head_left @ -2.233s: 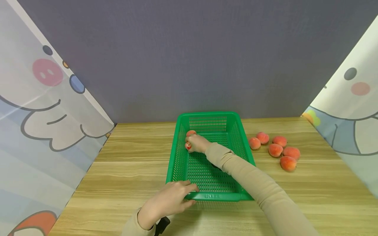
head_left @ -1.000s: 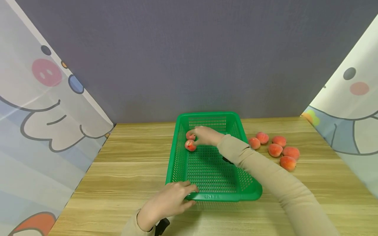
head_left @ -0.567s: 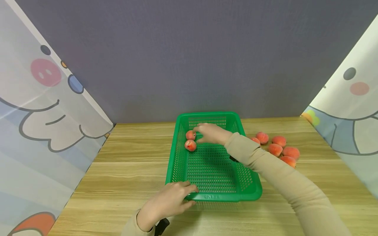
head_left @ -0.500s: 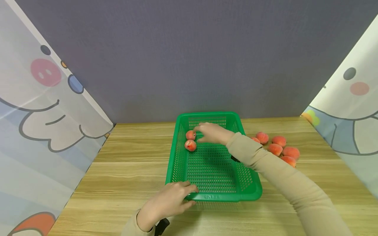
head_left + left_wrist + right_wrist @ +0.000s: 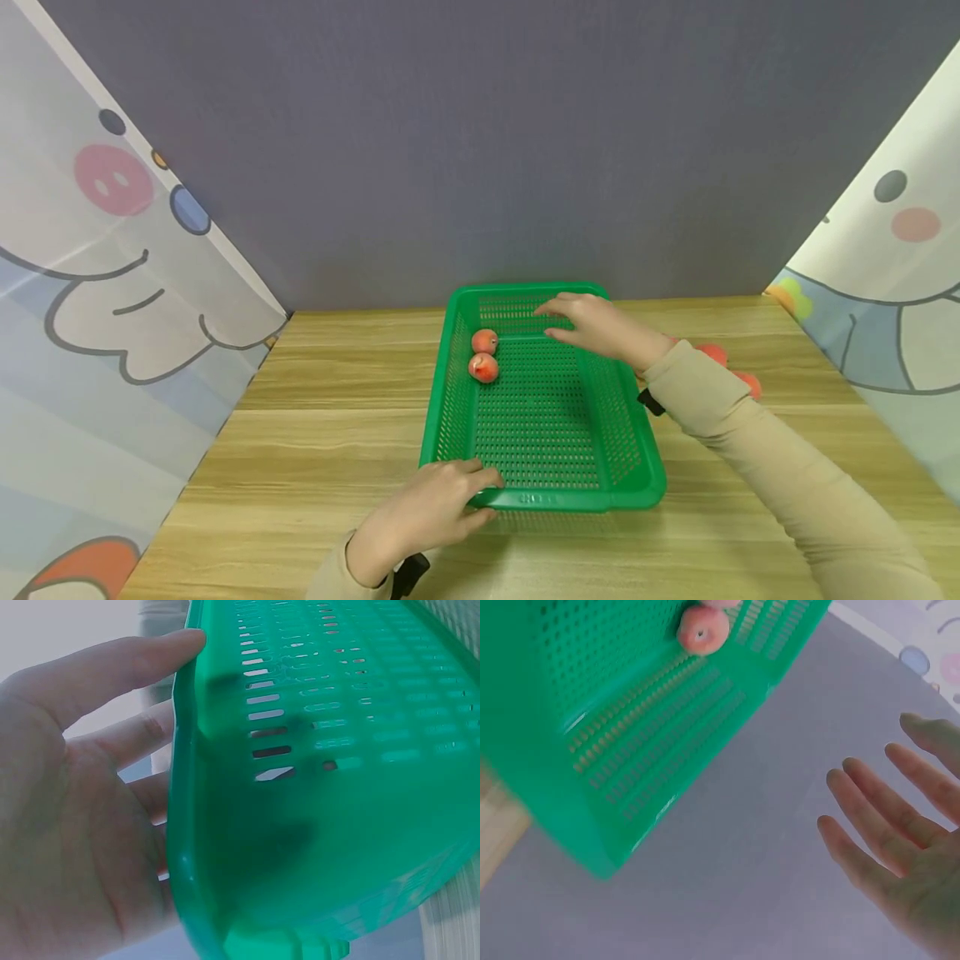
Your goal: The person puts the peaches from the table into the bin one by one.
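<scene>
A green plastic basket (image 5: 540,500) with slotted walls stands on the table. My left hand (image 5: 435,504) grips its near rim at the left corner; the left wrist view has the thumb (image 5: 120,671) at the rim's edge and the other fingers on the far side of the wall. Two peaches, one farther back (image 5: 484,342) and one nearer (image 5: 483,367), lie side by side against the basket's left wall. Over the basket's far right part hovers my right hand (image 5: 600,325), holding nothing. Its fingers are spread and relaxed in the right wrist view.
More peaches (image 5: 711,354) lie on the wooden table (image 5: 337,400) right of the basket, partly hidden by my right forearm. A grey wall (image 5: 525,150) rises directly behind the table, and curtains with cartoon animals (image 5: 112,250) hang at both sides.
My right hand has let go of the peach at the basket's left wall and moved right, above the basket's far right part. My left hand has stayed on the rim.
</scene>
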The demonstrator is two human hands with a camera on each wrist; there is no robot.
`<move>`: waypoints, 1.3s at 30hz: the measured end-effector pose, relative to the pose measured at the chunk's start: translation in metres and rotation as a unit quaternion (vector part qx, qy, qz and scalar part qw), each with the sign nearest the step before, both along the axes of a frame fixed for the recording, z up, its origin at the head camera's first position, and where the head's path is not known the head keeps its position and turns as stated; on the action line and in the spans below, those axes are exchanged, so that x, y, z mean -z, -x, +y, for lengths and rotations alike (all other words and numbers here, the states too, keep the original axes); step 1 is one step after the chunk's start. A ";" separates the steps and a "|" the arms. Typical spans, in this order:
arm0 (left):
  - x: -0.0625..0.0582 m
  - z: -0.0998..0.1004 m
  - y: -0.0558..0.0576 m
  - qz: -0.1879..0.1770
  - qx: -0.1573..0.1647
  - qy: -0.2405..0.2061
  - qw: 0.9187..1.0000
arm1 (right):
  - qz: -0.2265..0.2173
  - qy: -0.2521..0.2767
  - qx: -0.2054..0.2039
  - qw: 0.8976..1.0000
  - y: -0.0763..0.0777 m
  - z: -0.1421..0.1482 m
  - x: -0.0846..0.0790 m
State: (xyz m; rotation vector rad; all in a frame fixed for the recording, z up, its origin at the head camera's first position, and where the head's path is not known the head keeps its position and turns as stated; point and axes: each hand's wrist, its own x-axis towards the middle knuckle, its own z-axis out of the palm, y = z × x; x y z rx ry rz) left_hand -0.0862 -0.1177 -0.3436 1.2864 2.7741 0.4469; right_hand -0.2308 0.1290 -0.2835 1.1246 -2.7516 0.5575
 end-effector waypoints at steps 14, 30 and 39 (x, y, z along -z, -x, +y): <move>0.001 -0.001 0.000 0.001 -0.002 -0.002 1.000 | 0.021 0.052 0.059 0.997 -0.004 0.054 0.001; 0.002 0.000 0.001 0.007 -0.002 0.000 1.000 | 0.032 0.065 0.129 0.989 -0.016 0.113 0.018; 0.002 0.000 0.000 0.004 -0.001 0.002 1.000 | 0.003 0.049 0.150 0.988 -0.026 0.140 0.028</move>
